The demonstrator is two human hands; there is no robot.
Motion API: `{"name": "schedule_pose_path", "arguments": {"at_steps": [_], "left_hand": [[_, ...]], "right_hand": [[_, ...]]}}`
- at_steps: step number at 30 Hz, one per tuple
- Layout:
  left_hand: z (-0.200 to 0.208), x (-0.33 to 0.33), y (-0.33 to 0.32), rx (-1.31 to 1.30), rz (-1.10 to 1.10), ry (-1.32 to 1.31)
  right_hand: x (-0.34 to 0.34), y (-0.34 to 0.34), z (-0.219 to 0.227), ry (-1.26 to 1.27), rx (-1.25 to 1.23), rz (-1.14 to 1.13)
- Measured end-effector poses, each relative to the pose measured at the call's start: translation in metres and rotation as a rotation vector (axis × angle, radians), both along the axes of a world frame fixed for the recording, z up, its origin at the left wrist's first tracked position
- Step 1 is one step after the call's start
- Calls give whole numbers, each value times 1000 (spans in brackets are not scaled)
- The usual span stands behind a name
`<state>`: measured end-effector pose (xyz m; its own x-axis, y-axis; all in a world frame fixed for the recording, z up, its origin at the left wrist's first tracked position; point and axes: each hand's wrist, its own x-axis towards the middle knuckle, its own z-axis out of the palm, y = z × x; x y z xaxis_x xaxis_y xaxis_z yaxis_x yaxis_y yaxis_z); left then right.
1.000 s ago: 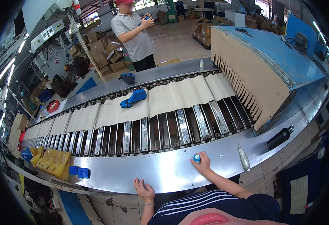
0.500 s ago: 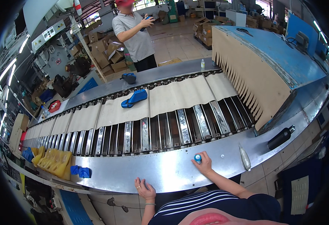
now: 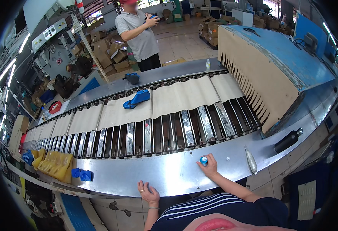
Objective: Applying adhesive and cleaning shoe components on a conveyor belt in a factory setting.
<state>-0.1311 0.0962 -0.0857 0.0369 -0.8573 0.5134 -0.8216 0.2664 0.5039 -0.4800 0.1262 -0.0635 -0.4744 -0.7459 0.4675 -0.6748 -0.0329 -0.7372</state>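
Note:
My right hand (image 3: 210,167) is closed round a small blue bottle with a white cap (image 3: 204,160), held at the steel ledge (image 3: 169,171) on the near side of a conveyor. My left hand (image 3: 149,193) rests at the ledge's front edge, fingers loosely bent and apart, with nothing in it. Beyond, on the conveyor's cream cloth (image 3: 184,96), lies a blue shoe last (image 3: 137,99) with dark straps round its toe end. A second last, dark and blue (image 3: 131,78), sits on the far ledge.
Yellow moulded pieces (image 3: 55,165) and small blue pieces (image 3: 85,175) lie left on the ledge. To the right are a pointed pale tube (image 3: 251,161) and a black bottle (image 3: 288,141). A fringed tunnel (image 3: 249,73) covers the conveyor's right end. Across stands another person (image 3: 138,36).
The view has shifted slightly. My right hand still holds the blue bottle, and my left hand stays at the front edge. Across the conveyor, the other person's hands have moved a little.

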Motion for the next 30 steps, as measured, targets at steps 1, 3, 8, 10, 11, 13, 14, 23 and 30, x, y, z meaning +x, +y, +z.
{"name": "schedule_pose_path", "arguments": {"at_steps": [1,3,8,10,11,13,14,23,30], "left_hand": [[0,-1,0,-4,1,-3],[-1,0,0,-11,2,-9],[-3,-1,0,-11,-4,-5],[-3,-1,0,-12,-6,-5],[-3,-2,0,-11,-6,-5],[-2,-2,0,-10,-8,-4],[-1,-2,0,-11,-10,-1],[-2,-6,1,-11,-3,0],[-4,-6,2,1,0,1]], "right_hand": [[0,0,-1,-3,19,8],[0,0,-5,-9,58,24],[-2,-1,-7,-8,65,26],[-3,0,-8,-5,69,25],[-4,-1,-10,-3,67,24],[-4,-1,-11,7,55,22],[-4,-1,-11,15,43,21],[-6,-1,-11,17,29,21],[-7,0,-10,26,16,18]]}}
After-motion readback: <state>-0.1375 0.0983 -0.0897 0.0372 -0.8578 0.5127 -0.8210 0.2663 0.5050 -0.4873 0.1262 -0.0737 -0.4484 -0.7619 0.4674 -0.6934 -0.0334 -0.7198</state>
